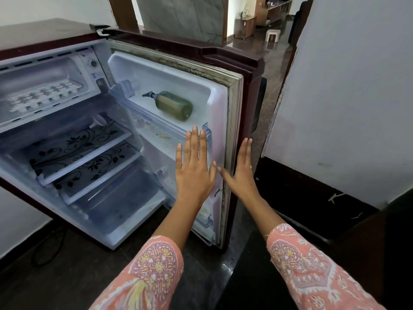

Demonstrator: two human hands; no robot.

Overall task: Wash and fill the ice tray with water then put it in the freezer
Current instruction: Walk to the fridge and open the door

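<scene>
Ice tray (42,98): lying in the freezer compartment.
Door (223,121): swung open, green pump bottle (173,104) on its shelf.
Left hand (194,168): fingers flat, released.
Right hand (241,173): fingers flat, empty, at door edge.

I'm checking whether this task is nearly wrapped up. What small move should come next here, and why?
Probably swing the fridge door shut. The ice tray already lies in the freezer compartment, the door stands wide open, and both hands are empty: the left hand is flat by the door's inner side and the right hand is at its outer edge, well placed to push it closed.
</scene>
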